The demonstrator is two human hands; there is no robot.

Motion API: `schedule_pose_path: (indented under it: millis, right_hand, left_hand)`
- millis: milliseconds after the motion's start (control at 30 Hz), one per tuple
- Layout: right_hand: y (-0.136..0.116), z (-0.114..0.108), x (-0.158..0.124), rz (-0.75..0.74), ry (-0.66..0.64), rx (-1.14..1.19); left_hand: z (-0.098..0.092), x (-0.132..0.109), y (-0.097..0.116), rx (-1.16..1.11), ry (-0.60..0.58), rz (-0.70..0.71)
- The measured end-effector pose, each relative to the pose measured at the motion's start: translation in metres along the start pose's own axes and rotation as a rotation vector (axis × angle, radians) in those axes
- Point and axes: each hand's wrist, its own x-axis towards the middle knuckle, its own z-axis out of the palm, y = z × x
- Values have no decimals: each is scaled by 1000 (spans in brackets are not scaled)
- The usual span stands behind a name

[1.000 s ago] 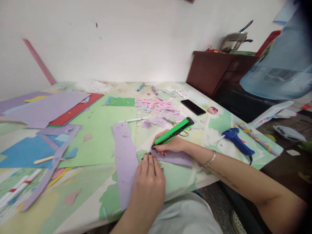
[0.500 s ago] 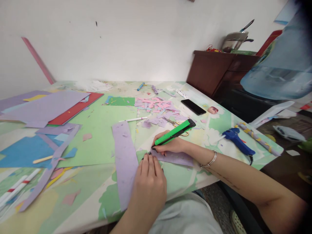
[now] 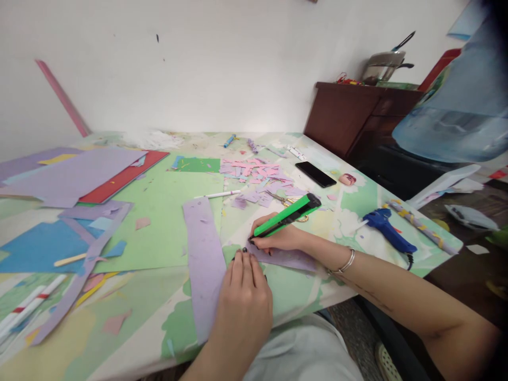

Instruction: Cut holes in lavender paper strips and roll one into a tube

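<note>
Green cutter (image 3: 286, 215), as I take it to be from my remote seat, sits in the right hand (image 3: 265, 239), slanting over a short purple strip (image 3: 291, 258) on the table (image 3: 146, 323). I have those fingers closed around its front end in a pen-like grip, with the black rear end raised and leaning to the right. I judge that hold is for fine control, since it keeps the working end low by the fingertips; the blade itself I cannot make out.

My left hand (image 3: 246, 296) lies palm down, fingers extended and nearly together, grasping nothing that I can see. Its fingertips rest just beside the short strip's near-left end, and its outer edge overlaps a long purple strip (image 3: 203, 254). That looks like steadying, though I cannot tell which sheet, if either, bears its weight.

Left of the long strip, a light green sheet (image 3: 162, 227) spreads wide, partly under it. Gold-handled scissors (image 3: 278, 197) lie behind the right hand, half hidden by the cutter, probably parked there to be within reach. Pink and purple scraps (image 3: 254, 172) are heaped farther back, leaving working room in front. A blue glue gun (image 3: 389, 230) rests off to the right beyond the forearm, apart from the paper, which seems sensible for a hot tool.
</note>
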Motion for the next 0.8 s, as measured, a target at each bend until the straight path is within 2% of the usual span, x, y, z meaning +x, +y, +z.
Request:
schedule_pose_path:
  millis: [167, 367, 600, 800]
  right_hand:
    - [-1, 3, -1, 22, 27, -17]
    - [-6, 3, -2, -15, 1, -11]
    - [-10, 3, -2, -3, -18, 17]
    - [-8, 0, 0, -15, -33, 3]
  left_hand:
    - [-5, 3, 1, -69, -12, 12]
    - [-19, 11, 1, -248, 10, -94]
    - [-30, 17, -11, -531, -47, -250]
    - [-38, 18, -13, -781, -164, -260]
